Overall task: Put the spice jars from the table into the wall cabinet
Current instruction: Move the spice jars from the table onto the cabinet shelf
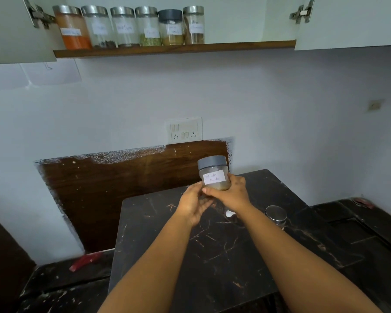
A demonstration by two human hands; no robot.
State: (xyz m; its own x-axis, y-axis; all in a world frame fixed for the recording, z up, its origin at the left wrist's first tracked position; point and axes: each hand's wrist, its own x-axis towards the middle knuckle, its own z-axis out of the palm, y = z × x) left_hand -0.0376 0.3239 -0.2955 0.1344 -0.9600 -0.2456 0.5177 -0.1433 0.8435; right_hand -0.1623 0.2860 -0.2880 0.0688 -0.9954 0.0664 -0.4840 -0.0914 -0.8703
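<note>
Forearms reach forward from the bottom edge and meet over the dark marbled table point(212, 256), both hands closed round 1 grey-lidded jar point(214, 173). That jar is held clear of the tabletop and upright, its long axis near vertical with a slight tilt, label toward the camera. The left hand point(193, 205) cups it from below and from the left, palm turned up and fingers loosely curled under the base; the right hand point(231, 194) wraps its lower right side, thumb across the front below the label. Neither hand is clearly nearer the cabinet, though the right has the fuller grip. A second jar with a steel lid point(276, 216) stands on the table just right of the right forearm, not yet taken. Farther off and well above, the open wall cabinet's shelf point(174, 49) carries 6 jars point(131, 27) in a row on its left part, with bare shelf to their right. The coming move is, by my reading, a straight lift up and away to that free stretch, keeping the jar upright.
</note>
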